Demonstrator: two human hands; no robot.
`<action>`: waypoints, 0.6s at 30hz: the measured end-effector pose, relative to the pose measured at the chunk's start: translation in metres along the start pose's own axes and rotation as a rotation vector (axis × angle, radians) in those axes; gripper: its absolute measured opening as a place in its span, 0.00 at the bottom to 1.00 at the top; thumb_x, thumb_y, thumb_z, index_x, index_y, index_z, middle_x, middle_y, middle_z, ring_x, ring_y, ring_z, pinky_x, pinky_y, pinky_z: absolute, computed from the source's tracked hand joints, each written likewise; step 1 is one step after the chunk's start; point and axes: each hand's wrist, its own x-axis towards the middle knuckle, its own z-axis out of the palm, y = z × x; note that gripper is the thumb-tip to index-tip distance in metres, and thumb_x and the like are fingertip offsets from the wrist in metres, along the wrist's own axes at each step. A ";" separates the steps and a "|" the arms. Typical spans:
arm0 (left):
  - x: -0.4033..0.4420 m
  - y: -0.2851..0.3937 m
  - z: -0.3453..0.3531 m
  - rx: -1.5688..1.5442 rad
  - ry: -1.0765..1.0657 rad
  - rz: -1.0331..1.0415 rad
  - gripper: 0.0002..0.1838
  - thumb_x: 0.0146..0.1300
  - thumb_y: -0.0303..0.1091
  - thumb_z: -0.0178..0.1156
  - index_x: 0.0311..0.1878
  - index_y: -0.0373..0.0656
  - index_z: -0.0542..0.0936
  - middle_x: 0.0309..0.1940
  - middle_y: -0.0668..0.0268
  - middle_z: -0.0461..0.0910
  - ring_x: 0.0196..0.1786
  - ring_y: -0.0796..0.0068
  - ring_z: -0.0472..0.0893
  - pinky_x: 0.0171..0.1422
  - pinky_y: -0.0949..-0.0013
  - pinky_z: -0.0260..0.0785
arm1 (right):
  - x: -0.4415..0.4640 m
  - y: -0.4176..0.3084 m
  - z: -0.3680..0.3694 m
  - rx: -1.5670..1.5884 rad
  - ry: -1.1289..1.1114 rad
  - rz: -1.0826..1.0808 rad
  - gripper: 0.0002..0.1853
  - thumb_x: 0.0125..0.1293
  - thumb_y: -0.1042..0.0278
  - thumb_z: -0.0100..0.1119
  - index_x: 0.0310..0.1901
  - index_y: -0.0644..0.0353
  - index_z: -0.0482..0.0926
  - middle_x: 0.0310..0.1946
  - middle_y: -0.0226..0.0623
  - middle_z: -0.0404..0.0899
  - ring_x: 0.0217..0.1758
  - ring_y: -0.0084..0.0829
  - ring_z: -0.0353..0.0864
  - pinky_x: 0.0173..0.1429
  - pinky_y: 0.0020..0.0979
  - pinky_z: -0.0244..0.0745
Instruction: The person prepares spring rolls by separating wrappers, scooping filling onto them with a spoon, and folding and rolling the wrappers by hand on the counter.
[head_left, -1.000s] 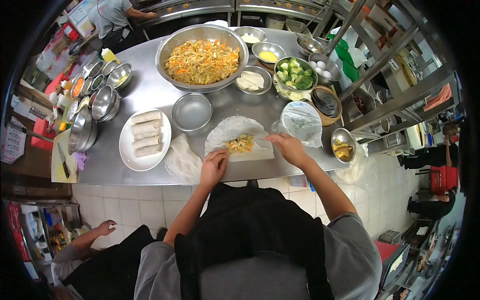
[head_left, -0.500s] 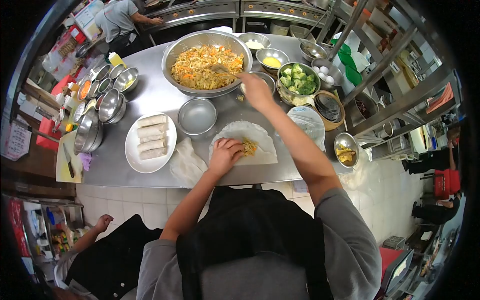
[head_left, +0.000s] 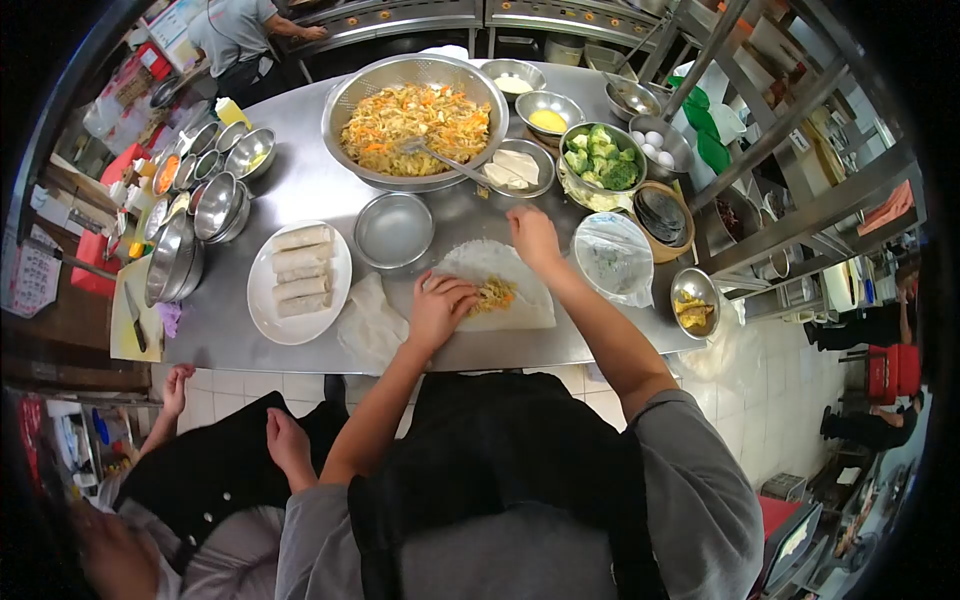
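My left hand (head_left: 446, 303) lies over the left part of a thin round wrapper (head_left: 535, 312), its slightly spread fingertips touching a small heap of shredded filling (head_left: 494, 295). Near the wrapper's upper right edge, my right hand (head_left: 533, 237) hovers with its fingers curled in and nothing visible in them. A metal spoon (head_left: 447, 160) rests in the big colander (head_left: 335, 130) of shredded vegetables, its handle over the rim. More wrappers (head_left: 372, 325) lie crumpled left of my left hand. Several pale rolls (head_left: 302, 272) sit on a white plate (head_left: 262, 320).
A metal bowl (head_left: 394, 230) stands behind the wrappers. Bowls of white blocks (head_left: 512, 170), broccoli (head_left: 602, 158) and eggs (head_left: 654, 142) line the back right. A knife (head_left: 136, 318) lies on a board at far left. A co-worker's hand (head_left: 289, 440) is low at left.
My right hand went to the spoon in the colander, then let it go and came back toward the wrapper. My left hand moved onto the filling. The co-worker's hands at left have risen.
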 end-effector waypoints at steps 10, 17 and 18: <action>-0.017 0.022 -0.022 -0.041 0.024 -0.100 0.13 0.65 0.38 0.66 0.52 0.51 0.86 0.52 0.70 0.85 0.61 0.66 0.78 0.75 0.46 0.55 | 0.062 -0.010 0.094 -0.550 -0.155 -0.255 0.19 0.65 0.74 0.53 0.56 0.75 0.76 0.49 0.54 0.81 0.52 0.45 0.84 0.51 0.38 0.84; -0.032 0.018 -0.024 -0.049 0.016 -0.120 0.12 0.63 0.35 0.67 0.50 0.50 0.85 0.51 0.67 0.85 0.60 0.64 0.79 0.74 0.48 0.58 | 0.069 -0.008 0.094 -0.491 -0.233 -0.227 0.09 0.63 0.76 0.54 0.42 0.70 0.80 0.45 0.53 0.82 0.47 0.44 0.87 0.44 0.39 0.87; -0.030 0.018 -0.024 -0.054 0.014 -0.120 0.12 0.63 0.35 0.67 0.50 0.50 0.85 0.51 0.67 0.85 0.60 0.64 0.79 0.73 0.48 0.58 | 0.061 -0.008 0.087 -0.428 -0.127 -0.308 0.09 0.61 0.79 0.54 0.41 0.70 0.79 0.41 0.53 0.83 0.42 0.48 0.86 0.45 0.42 0.85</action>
